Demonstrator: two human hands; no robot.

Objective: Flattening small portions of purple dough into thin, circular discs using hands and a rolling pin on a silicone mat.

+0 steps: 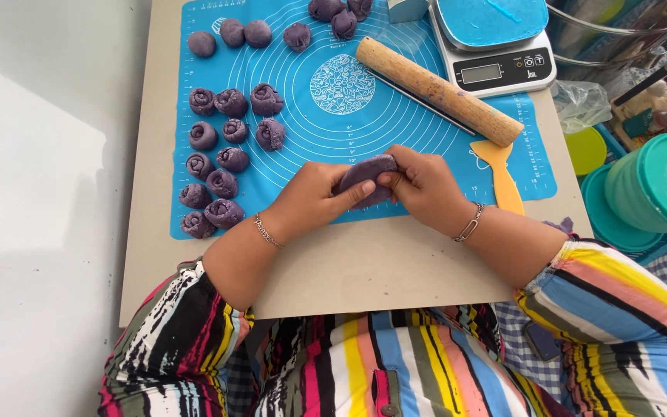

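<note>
fingers point(360, 189) of both hands pinched on the purple dough disc point(368, 171), held just above the blue mat point(426, 147) | squeeze too hard and it probably tears | rolling pin point(438, 90) just beyond could get knocked

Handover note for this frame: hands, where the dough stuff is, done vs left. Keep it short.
Left hand: gripping a flat purple dough piece from the left, thumb across it.
Right hand: pinching the same piece from the right, just above the blue mat.
Done: a cluster of rolled swirl pieces sits on the mat's left side.
Left: the piece in hand is not yet shaped; plain dough balls wait along the mat's top edge.
Nearby: rolling pin lying across the mat, yellow scraper by the right hand, scale at top right.
</note>
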